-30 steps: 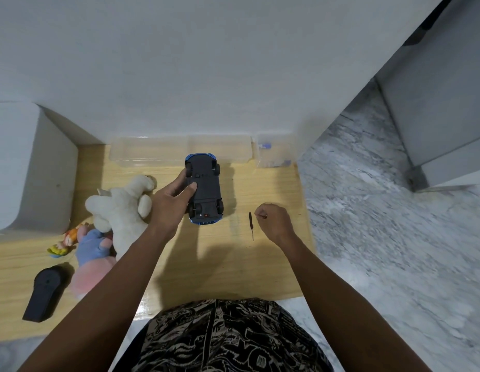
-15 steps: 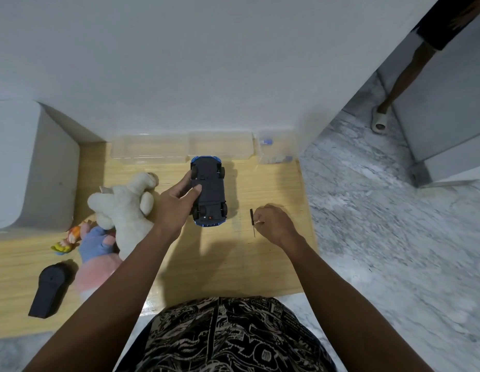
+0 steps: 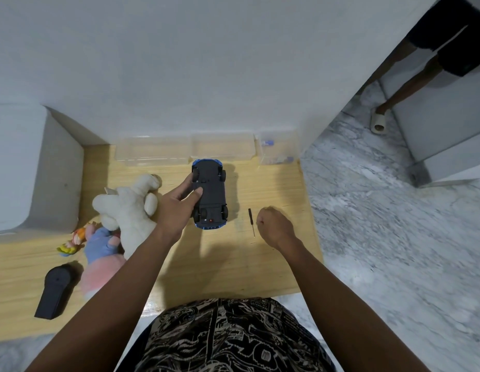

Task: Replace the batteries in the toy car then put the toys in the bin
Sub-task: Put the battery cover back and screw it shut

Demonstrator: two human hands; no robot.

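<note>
Blue toy car (image 3: 209,194) lies belly-up near the tabletop's (image 3: 273,259) far edge, our left hand (image 3: 174,208) gripping its side. Our right hand (image 3: 273,226) is curled beside the screwdriver (image 3: 251,221); whether it pinches it, we cannot tell. That thin tool could roll toward the right edge if nudged. Open room sits near us.

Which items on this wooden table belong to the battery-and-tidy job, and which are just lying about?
Belonging to the job:
- blue toy car, upside down, held by the left hand
- small black screwdriver beside the closed right hand
- white plush animal
- pink and blue plush toy
- small orange figurine
- clear plastic bin

Lying about:
- black handheld device
- white box
</note>
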